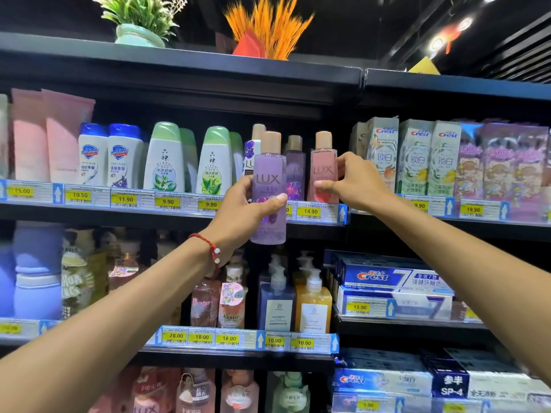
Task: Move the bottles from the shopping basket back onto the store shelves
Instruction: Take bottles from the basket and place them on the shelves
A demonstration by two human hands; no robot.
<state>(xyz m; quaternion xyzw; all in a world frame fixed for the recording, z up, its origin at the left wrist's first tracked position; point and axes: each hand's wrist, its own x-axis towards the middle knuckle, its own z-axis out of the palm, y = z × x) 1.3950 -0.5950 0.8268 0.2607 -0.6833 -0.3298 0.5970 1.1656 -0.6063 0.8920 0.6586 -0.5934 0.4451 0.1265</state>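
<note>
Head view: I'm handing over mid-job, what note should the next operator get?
Left grip holds the clear purple LUX plastic bottle upright in front of the upper black shelf edge, not yet set down.
Right grip pinches the clear pink LUX plastic bottle standing on that shelf, above the 14.90 tag.
Done: pink bottle shelved, it seems.
Left: place the purple one, release both. Basket not in view, so remaining bottles unknown.
</note>
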